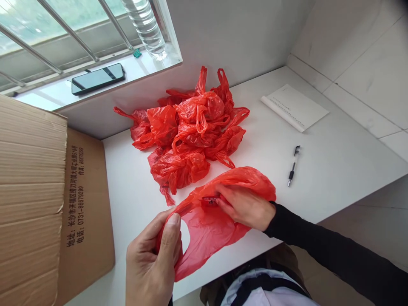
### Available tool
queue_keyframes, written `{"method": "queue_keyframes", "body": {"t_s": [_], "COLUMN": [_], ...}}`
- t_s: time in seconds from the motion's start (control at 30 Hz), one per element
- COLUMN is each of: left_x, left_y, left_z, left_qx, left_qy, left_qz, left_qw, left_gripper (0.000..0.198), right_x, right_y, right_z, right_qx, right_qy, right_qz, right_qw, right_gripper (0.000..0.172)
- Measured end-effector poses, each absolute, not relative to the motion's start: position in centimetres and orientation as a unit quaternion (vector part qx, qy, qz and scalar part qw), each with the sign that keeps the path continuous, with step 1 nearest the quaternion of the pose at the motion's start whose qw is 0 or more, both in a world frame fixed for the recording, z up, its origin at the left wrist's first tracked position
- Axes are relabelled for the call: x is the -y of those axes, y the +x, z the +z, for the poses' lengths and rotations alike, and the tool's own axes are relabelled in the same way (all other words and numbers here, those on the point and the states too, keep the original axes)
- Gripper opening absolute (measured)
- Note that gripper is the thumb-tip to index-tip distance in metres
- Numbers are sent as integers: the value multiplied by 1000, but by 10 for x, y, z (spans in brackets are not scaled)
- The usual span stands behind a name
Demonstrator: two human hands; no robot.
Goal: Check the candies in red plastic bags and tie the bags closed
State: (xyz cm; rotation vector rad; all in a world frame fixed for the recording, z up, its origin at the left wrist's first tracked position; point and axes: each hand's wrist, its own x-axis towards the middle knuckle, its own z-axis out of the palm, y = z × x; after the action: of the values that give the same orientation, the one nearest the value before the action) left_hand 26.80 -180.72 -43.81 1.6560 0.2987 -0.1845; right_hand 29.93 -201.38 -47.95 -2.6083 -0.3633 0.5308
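Your left hand (159,248) has its grip closed on the rim of the red bag (204,240) — thumb on top — over the near part of the worktop (129,178). Your right hand (250,207) is inside the bag, fingers partly curled beside dark lettering (209,200); you cannot tell whether they pinch anything. Expect light, limp, slippery film, easily torn; hold it by the gathered rim. Leftward, the carton (87,208) reads "电话: 0731-86679299". Farther off, the booklet (298,106) has print too small to read.
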Motion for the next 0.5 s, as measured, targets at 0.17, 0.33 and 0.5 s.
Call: {"method": "queue_keyframes", "body": {"t_s": [0.17,0.33,0.5], "left_x": [1807,1806,1807], "left_y": [269,268,267], "left_z": [-440,-438,-437], "left_qx": [-175,-182,-194], "left_qy": [694,693,690], "left_qz": [-107,-108,-108], "left_qw": [690,690,689], "left_gripper": [28,29,39], "right_x": [2018,2031,2047], "right_y": [304,295,273], "right_z": [-460,-470,-490], "right_qx": [89,156,151], "right_qy": [-930,-955,-965], "right_qz": [189,163,184], "right_qw": [301,190,106], "right_gripper": [15,27,51]}}
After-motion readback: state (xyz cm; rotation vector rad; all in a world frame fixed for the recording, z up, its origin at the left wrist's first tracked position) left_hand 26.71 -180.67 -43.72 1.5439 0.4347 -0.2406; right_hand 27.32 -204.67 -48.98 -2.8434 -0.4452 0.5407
